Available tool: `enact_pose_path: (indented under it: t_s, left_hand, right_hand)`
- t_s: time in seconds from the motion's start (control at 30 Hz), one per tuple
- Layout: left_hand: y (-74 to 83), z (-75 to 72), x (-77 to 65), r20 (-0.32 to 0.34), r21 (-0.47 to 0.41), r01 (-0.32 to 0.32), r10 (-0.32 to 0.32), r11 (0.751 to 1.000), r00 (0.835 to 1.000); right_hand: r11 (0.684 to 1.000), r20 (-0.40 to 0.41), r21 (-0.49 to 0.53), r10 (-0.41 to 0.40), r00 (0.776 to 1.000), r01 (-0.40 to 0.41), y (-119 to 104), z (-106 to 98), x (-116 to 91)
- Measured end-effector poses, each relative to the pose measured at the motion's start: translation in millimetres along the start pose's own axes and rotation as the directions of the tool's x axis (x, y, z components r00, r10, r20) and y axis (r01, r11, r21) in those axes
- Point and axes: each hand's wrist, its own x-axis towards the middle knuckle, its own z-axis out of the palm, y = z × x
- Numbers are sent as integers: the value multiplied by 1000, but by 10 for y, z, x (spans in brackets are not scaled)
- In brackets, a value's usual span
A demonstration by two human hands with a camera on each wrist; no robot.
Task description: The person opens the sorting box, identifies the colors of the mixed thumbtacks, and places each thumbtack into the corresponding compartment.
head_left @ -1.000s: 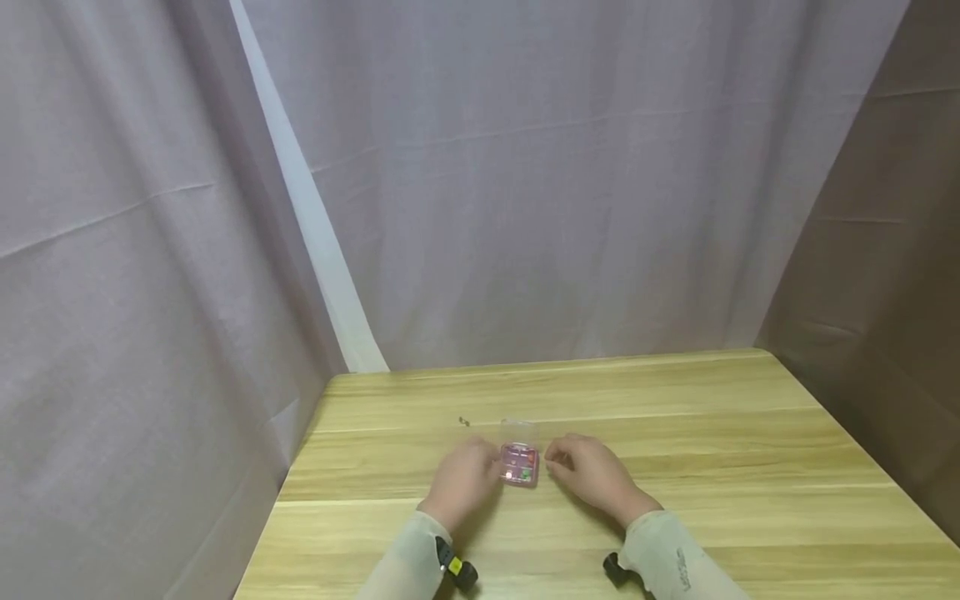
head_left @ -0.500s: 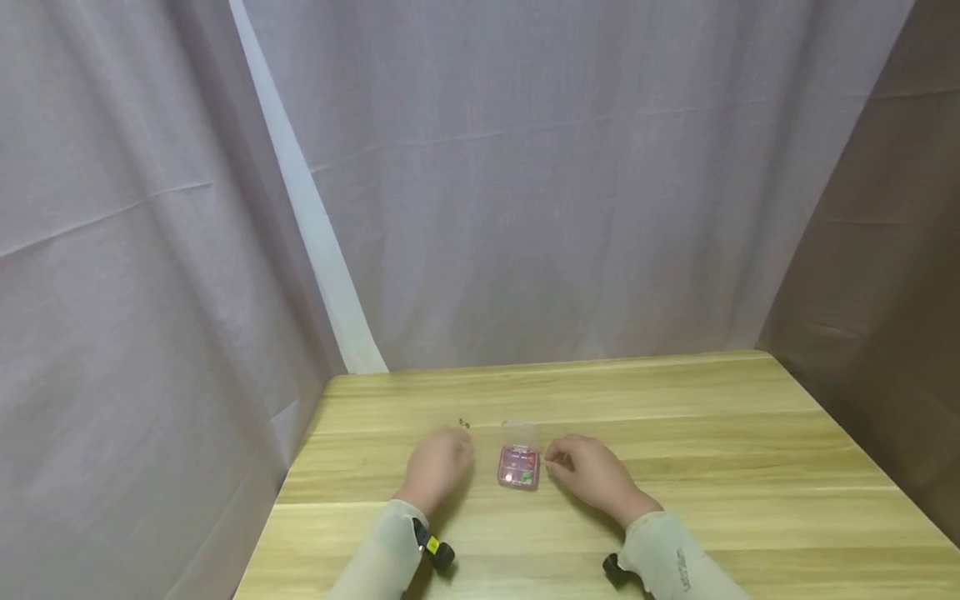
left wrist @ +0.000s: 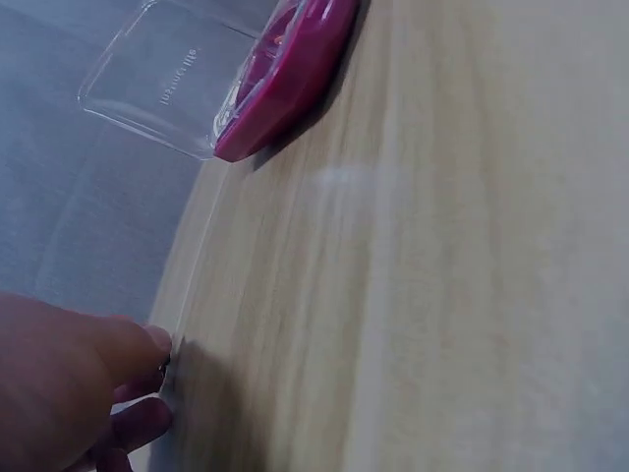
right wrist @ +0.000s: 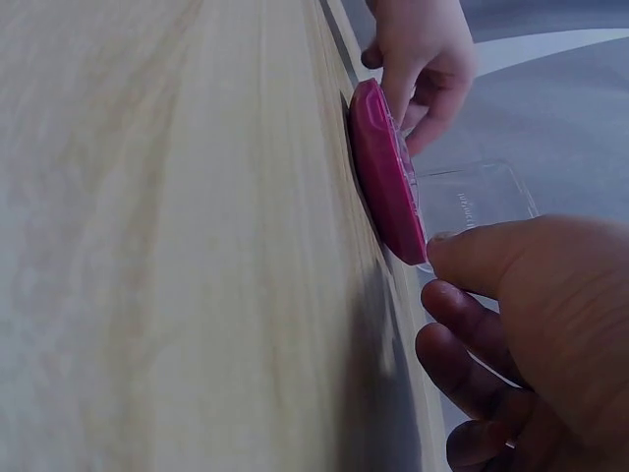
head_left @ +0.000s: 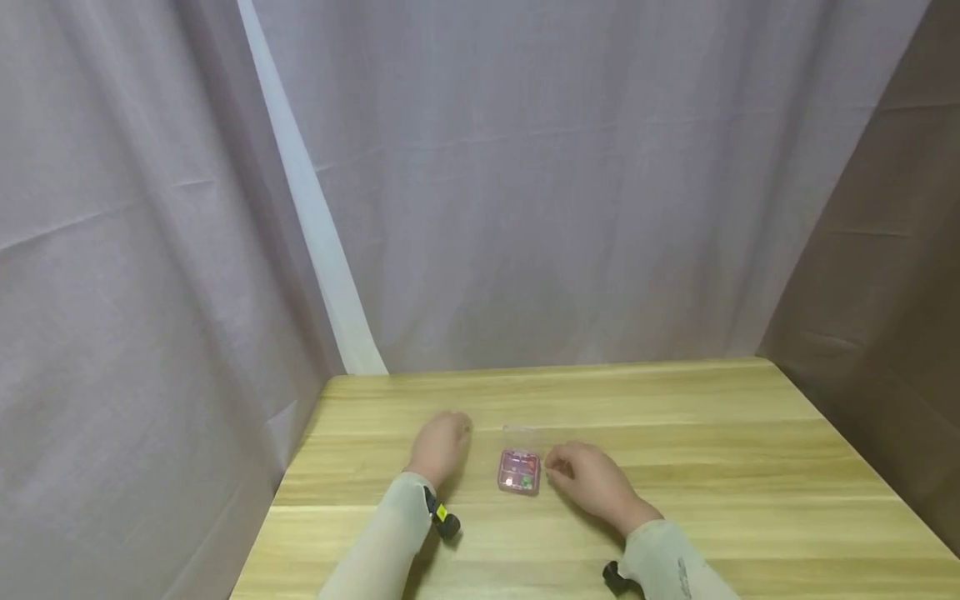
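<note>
A small pink pill box (head_left: pixel 518 472) lies on the table with its clear lid (left wrist: pixel 162 74) swung back. Green, white and reddish pills show in its compartments in the head view. To the left of the box, my left hand (head_left: pixel 438 448) reaches down to the tabletop. Its thumb and fingertips close in on a small dark piece (left wrist: pixel 164 368) there. My right hand (head_left: pixel 592 479) is on the other side of the box, fingers loosely bent and holding nothing. In the right wrist view its thumb (right wrist: pixel 472 258) is right at the box's corner.
The pale wood-grained table (head_left: pixel 720 433) ends at a far edge against grey curtains (head_left: pixel 570 208). A white strip (head_left: pixel 315 208) shows between curtain panels at the left. Dark cameras are strapped to both wrists.
My left hand has left the side of the pill box, gone left and then forward to the small dark pieces on the table. My right hand stays beside the box.
</note>
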Motion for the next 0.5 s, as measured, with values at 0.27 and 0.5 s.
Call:
enact_pose_path:
  t_s: [0.27,0.5]
  left_hand:
    - [1,10,69,16,15,-12,11,1000,1000]
    - [18,1,45,20,21,-2,2,1000,1000]
  right_hand:
    - [1000,-11,-16,6,1000,-6,-7,-34,-1]
    - [1000,-14,-17,9,1000,-10,10,-33,-33]
